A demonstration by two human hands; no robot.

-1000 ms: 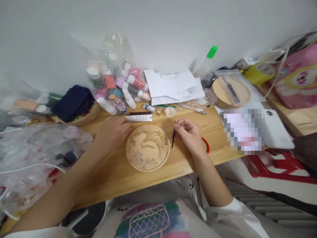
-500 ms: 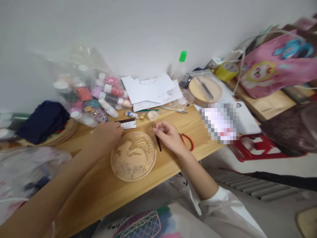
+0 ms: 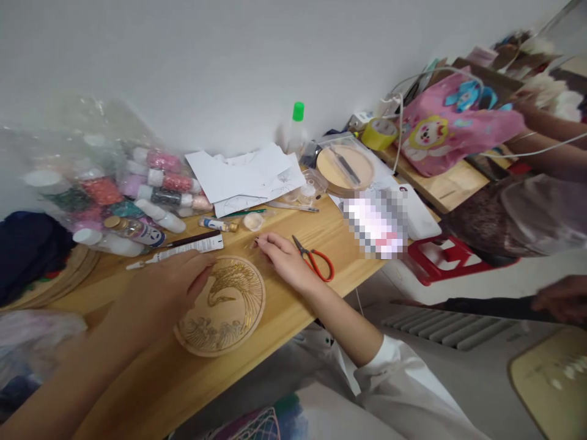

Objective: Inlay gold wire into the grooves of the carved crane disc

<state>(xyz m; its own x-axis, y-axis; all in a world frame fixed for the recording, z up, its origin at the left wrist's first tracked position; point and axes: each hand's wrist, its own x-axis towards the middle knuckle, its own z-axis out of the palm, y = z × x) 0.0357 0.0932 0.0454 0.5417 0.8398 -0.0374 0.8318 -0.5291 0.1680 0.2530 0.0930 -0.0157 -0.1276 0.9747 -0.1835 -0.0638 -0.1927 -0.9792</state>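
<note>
A round wooden disc [image 3: 233, 293] with a raised gold bird and grey wave-like shapes lies on the table. My left hand [image 3: 167, 290] is over its left edge, fingers stretched forward and nothing visible in them. Beyond the disc's upper right edge, my right hand [image 3: 279, 256] pinches something small and thin at its fingertips, too small to make out. Red-handled scissors [image 3: 316, 260] rest open just right of that hand. A white tube [image 3: 197, 245] and a dark pen-like stick [image 3: 195, 238] lie behind the disc, close to my left hand.
Bagged bottles of coloured bits [image 3: 169, 180] stand back left, beside dark blue cloth [image 3: 32, 250]. White papers [image 3: 243, 177], a small round cup [image 3: 253, 221], a wrapped wooden disc [image 3: 330, 171] and a blurred-out phone [image 3: 373, 223] lie behind. Another person's hand [image 3: 562, 299] shows far right.
The view has shifted right, so the table items sit further left. The dark tool seen under my right hand no longer shows there. More of the scissors and white tube is visible.
</note>
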